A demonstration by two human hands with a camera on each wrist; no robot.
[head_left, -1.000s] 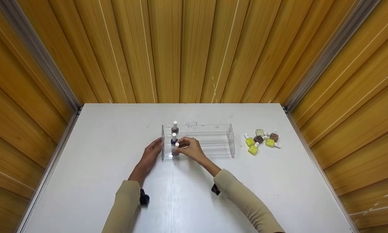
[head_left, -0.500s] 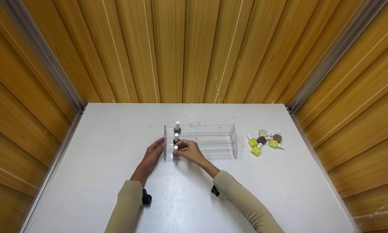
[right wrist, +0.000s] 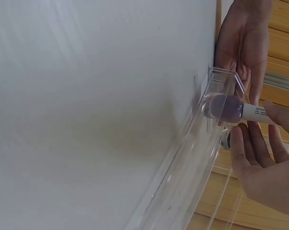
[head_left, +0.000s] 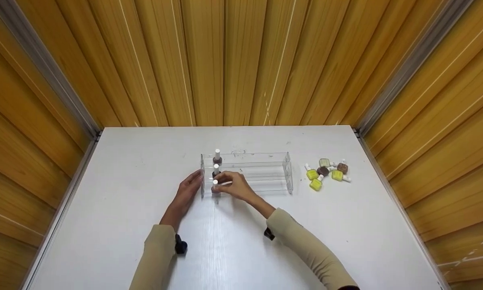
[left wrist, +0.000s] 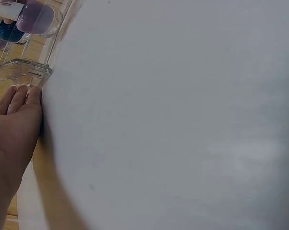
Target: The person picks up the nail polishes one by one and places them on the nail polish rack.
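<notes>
A clear tiered rack (head_left: pixel 287 175) stands on the white table. On its front tier, near the left end, is a mauve nail polish bottle (right wrist: pixel 226 108) with a white cap, upright. My right hand (head_left: pixel 238 187) pinches that cap between thumb and fingers. Behind it, a dark blue nail polish bottle (left wrist: pixel 9 31) stands on the middle tier, partly covered by the right hand in the head view. Another nail polish bottle (head_left: pixel 217 156) stands on the back tier. My left hand (head_left: pixel 188 192) rests its extended fingers against the rack's left end panel (left wrist: pixel 25 70).
Right of the rack, several nail polish bottles lie in a loose group, including a yellow bottle (head_left: pixel 316 185), a dark brown bottle (head_left: pixel 323 171) and a pale bottle (head_left: pixel 324 162). Wood-patterned panels (head_left: pixel 233 64) surround the table (head_left: pixel 124 173).
My right hand has shifted the mauve bottle slightly left and lower on the front tier, in line with the two behind. The left hand keeps its place at the rack's end.
</notes>
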